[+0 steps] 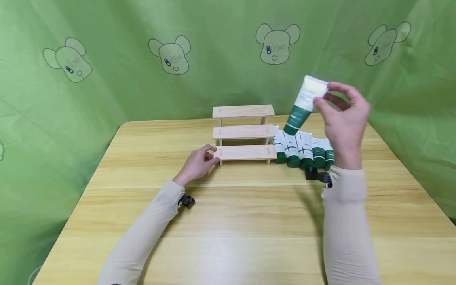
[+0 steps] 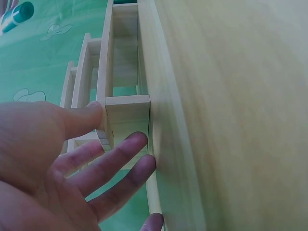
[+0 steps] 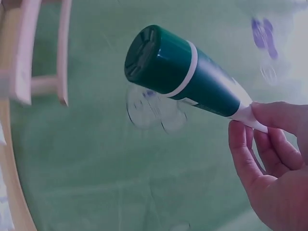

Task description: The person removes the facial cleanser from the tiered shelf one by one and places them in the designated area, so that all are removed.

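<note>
In the head view, my right hand (image 1: 343,114) pinches a white and green squeeze tube (image 1: 305,103) near its crimped end, cap pointing down and left. It is held in the air above the other tubes. The right wrist view shows the tube's green cap (image 3: 161,60) close up, thumb and fingers on the white end. My left hand (image 1: 200,163) grips the left end of the lowest step of a three-step wooden display rack (image 1: 246,152). Seen from the left wrist, the thumb (image 2: 84,120) lies against the board's edge, with other fingers beside the leg.
Several similar tubes (image 1: 305,148) lie side by side on the wooden table (image 1: 246,213), just right of the rack, caps toward me. Behind the table hangs a green curtain (image 1: 221,51) with printed bear heads. The rack stands near the table's back edge.
</note>
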Motion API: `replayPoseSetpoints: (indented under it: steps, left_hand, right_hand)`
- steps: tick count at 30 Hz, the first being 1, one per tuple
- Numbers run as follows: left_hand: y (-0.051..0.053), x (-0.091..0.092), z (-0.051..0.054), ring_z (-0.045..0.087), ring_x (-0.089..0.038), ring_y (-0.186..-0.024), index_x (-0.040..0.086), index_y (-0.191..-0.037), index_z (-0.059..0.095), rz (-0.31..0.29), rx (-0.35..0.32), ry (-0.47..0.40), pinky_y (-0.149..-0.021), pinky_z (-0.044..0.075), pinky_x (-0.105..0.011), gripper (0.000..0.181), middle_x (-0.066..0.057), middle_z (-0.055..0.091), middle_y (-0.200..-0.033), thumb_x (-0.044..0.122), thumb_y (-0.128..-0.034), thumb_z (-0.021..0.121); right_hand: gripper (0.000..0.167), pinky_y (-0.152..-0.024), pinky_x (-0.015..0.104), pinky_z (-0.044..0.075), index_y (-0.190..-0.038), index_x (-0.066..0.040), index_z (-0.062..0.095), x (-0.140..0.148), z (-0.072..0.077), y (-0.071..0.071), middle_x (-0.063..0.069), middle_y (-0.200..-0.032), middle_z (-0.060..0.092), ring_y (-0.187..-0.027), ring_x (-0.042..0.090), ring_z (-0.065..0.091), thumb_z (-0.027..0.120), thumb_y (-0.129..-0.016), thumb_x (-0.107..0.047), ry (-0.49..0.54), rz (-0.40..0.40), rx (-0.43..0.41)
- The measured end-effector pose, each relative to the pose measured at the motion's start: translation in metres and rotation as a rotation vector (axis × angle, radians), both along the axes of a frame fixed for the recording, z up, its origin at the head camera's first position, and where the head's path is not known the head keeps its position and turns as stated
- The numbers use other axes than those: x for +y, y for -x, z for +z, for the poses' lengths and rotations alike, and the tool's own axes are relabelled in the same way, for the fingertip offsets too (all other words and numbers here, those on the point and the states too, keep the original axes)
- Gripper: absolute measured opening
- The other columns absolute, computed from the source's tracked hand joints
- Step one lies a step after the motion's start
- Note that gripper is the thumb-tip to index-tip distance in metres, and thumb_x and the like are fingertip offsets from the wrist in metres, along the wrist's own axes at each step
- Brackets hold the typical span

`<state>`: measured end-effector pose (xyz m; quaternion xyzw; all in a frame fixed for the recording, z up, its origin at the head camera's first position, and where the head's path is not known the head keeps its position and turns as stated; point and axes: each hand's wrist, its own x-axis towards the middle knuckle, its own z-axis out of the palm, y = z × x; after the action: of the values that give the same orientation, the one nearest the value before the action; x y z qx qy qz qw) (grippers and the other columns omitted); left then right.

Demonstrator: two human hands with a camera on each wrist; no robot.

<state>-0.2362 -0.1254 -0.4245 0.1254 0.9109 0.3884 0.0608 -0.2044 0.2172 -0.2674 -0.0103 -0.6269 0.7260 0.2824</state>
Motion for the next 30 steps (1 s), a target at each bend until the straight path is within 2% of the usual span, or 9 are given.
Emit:
replayPoseSetpoints:
  steps: [6,17,24,30]
  left_hand:
    - [0.0,-0.001,0.0,0.069,-0.029,-0.11,0.01,-0.138,0.058,0.001,0.002,-0.001,-0.099,0.054,-0.045,0.044,-0.016,0.072,-0.12,0.03,-0.1002,0.068]
    - [0.001,-0.001,-0.001,0.069,-0.03,-0.11,0.01,-0.139,0.058,-0.002,0.004,0.002,-0.099,0.055,-0.045,0.045,-0.016,0.072,-0.12,0.03,-0.1001,0.068]
    - [0.001,0.0,-0.001,0.069,-0.029,-0.112,0.01,-0.14,0.057,-0.005,0.002,0.003,-0.1,0.054,-0.045,0.046,-0.016,0.072,-0.122,0.031,-0.1004,0.068]
    - [0.0,0.0,0.0,0.068,-0.03,-0.112,0.01,-0.139,0.058,0.0,-0.001,-0.002,-0.101,0.054,-0.045,0.045,-0.016,0.072,-0.121,0.03,-0.1005,0.068]
  right_hand:
    - [0.038,-0.081,0.022,0.059,-0.112,0.0,0.073,0.034,0.002,-0.006,0.006,-0.124,0.063,-0.099,0.018,0.07,0.077,-0.078,0.018,0.1,-0.032,0.006]
    - [0.043,-0.078,0.023,0.06,-0.112,0.003,0.072,0.087,-0.009,-0.014,0.006,-0.125,0.059,-0.091,0.016,0.072,0.08,-0.074,0.019,0.216,-0.071,-0.038]
    - [0.044,-0.074,0.019,0.06,-0.112,-0.004,0.073,0.12,-0.018,-0.021,0.002,-0.128,0.056,-0.091,0.012,0.073,0.08,-0.075,0.019,0.248,-0.114,-0.163]
    - [0.043,-0.071,0.019,0.06,-0.11,-0.006,0.074,0.14,-0.032,-0.02,0.0,-0.126,0.052,-0.084,0.012,0.072,0.078,-0.076,0.02,0.235,-0.162,-0.233]
